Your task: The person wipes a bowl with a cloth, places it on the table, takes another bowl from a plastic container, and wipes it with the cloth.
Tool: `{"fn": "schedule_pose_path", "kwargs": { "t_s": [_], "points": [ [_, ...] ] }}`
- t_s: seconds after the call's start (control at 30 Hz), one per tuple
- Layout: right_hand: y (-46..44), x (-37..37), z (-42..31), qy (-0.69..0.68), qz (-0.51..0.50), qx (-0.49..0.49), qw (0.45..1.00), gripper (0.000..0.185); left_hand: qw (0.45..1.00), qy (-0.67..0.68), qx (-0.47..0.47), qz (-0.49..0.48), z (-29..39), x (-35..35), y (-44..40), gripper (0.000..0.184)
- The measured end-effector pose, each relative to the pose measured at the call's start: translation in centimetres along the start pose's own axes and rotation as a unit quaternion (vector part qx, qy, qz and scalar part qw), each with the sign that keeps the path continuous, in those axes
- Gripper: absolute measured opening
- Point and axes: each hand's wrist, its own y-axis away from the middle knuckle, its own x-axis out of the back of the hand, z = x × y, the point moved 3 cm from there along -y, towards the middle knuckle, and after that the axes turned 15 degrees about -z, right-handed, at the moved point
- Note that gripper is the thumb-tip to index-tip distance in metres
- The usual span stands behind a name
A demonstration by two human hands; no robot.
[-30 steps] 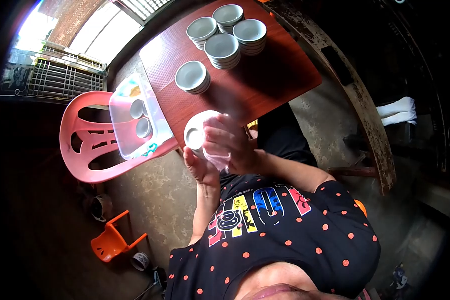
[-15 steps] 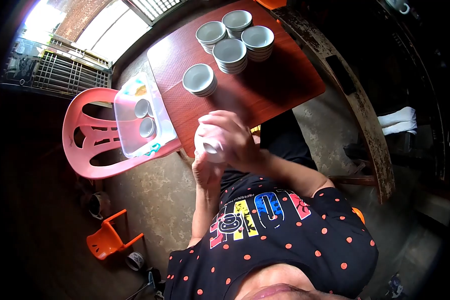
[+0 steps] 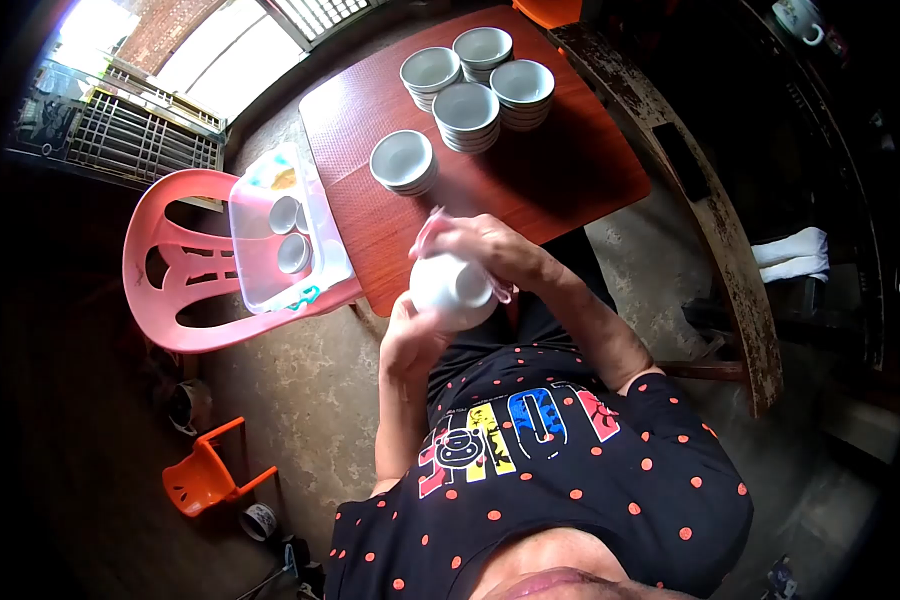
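A white bowl point(image 3: 440, 283), tilted with its foot ring facing me, is held in front of my chest near the table's edge. My left hand point(image 3: 415, 338) grips it from below and to the left. A pink cloth point(image 3: 431, 231) is bunched in my right hand point(image 3: 500, 252), pressed at the bowl's upper right side; motion blurs the fingers a little. Beyond my hands, a short stack of bowls point(image 3: 403, 160) stands on the red-brown table point(image 3: 560, 195). Several taller bowl stacks point(image 3: 467, 112) are grouped farther back.
At the left, a pink plastic chair point(image 3: 155, 285) carries a clear plastic bin point(image 3: 255, 275) with a few bowls point(image 3: 293, 253) inside. A worn wooden bench point(image 3: 715, 230) runs along the right, near a white cloth point(image 3: 795, 255). A small orange chair point(image 3: 200, 480) stands on the floor.
The right hand has moved up and right off the bowl's base, so more of the bowl and the pink cloth shows. My left hand still grips the bowl.
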Motion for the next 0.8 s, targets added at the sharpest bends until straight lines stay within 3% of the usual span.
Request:
{"fn": "schedule_pose_path", "kwargs": {
  "t_s": [0.03, 0.07, 0.1, 0.13, 0.17, 0.2, 0.23, 0.27, 0.3, 0.33, 0.37, 0.4, 0.43, 0.47, 0.5, 0.57, 0.6, 0.63, 0.7, 0.73, 0.77, 0.8],
  "points": [
    [-0.3, -0.3, -0.8, -0.097, -0.055, -0.101, 0.989, 0.029, 1.000, 0.017, 0.017, -0.021, -0.4, 1.4, 0.0, 0.060],
    [0.0, 0.1, -0.3, -0.165, -0.048, -0.122, 0.978, 0.022, 1.000, 0.018, -0.001, -0.016, -0.2, 1.2, -0.1, 0.060],
    [0.3, 0.0, -0.1, -0.017, 0.003, 0.061, 0.998, 0.033, 1.000, 0.018, -0.020, -0.013, 0.3, 0.5, -0.4, 0.060],
    [1.4, -1.2, 0.6, 0.043, 0.152, 0.058, 0.986, 0.038, 0.998, 0.013, -0.063, -0.002, 0.7, -0.4, -0.9, 0.060],
    [1.6, -2.9, 1.0, -0.213, 0.227, -0.014, 0.950, 0.043, 0.996, 0.009, -0.094, 0.006, 0.6, -0.6, -1.2, 0.060],
    [2.1, -4.8, 1.3, -0.456, 0.356, -0.035, 0.815, 0.048, 0.997, -0.002, -0.083, -0.002, 0.6, -0.7, -1.3, 0.058],
    [2.2, -5.4, 1.5, -0.490, 0.393, 0.002, 0.778, 0.045, 0.997, -0.014, -0.071, -0.010, 0.5, -0.7, -1.3, 0.057],
    [2.9, -4.0, 1.4, -0.249, 0.321, -0.007, 0.913, 0.043, 0.997, -0.053, -0.063, -0.015, 0.3, -0.3, -1.1, 0.054],
    [3.4, -2.5, 1.3, 0.011, 0.225, -0.017, 0.974, 0.041, 0.994, -0.091, -0.052, -0.019, 0.1, 0.0, -0.8, 0.052],
    [1.7, -0.9, -0.7, -0.191, 0.110, -0.033, 0.975, 0.037, 0.993, -0.118, -0.020, -0.019, 0.5, -0.6, -0.5, 0.049],
    [0.8, -0.5, -1.5, -0.142, 0.020, -0.132, 0.981, 0.032, 0.991, -0.126, 0.010, -0.049, 0.4, -0.9, -0.4, 0.046],
    [0.4, 0.0, -2.7, 0.021, -0.088, -0.132, 0.987, 0.032, 0.985, -0.156, 0.024, -0.064, 0.3, -1.2, -0.2, 0.046],
    [0.1, 0.1, -3.7, 0.184, -0.195, -0.126, 0.955, 0.031, 0.978, -0.187, 0.036, -0.079, 0.4, -1.6, -0.2, 0.047],
    [-0.1, 0.5, -4.7, 0.149, -0.205, -0.137, 0.958, 0.032, 0.980, -0.182, 0.038, -0.065, 0.7, -2.3, -0.3, 0.050],
    [-0.2, 0.7, -4.5, 0.028, -0.132, -0.107, 0.985, 0.032, 0.982, -0.175, 0.023, -0.062, 0.7, -2.0, -0.2, 0.048],
    [0.6, 0.1, -2.1, -0.213, 0.017, -0.040, 0.976, 0.034, 0.986, -0.159, -0.010, -0.057, 0.6, -1.0, 0.0, 0.043],
    [1.1, -1.2, -0.3, -0.306, 0.133, -0.020, 0.942, 0.035, 0.985, -0.162, -0.052, -0.020, 0.3, -1.1, 0.0, 0.036],
    [1.7, -2.7, 1.4, -0.380, 0.247, 0.019, 0.891, 0.036, 0.980, -0.199, -0.013, -0.010, -0.1, 0.0, 0.5, 0.034],
    [2.0, -2.6, 1.9, -0.518, 0.232, -0.060, 0.821, 0.036, 0.962, -0.266, 0.061, 0.014, 0.0, -0.8, 0.1, 0.036],
    [1.8, -1.6, 2.0, -0.459, 0.180, -0.057, 0.868, 0.035, 0.962, -0.257, 0.089, 0.001, 0.0, -0.5, 0.2, 0.045],
    [1.4, 0.2, 0.8, -0.071, 0.067, 0.008, 0.995, 0.034, 0.974, -0.217, 0.038, -0.054, 0.4, -1.1, -0.2, 0.049],
    [0.7, 0.1, -0.7, -0.096, 0.007, -0.062, 0.993, 0.034, 0.988, -0.140, 0.038, -0.050, 0.2, -1.0, -0.3, 0.048]
  ]
}}
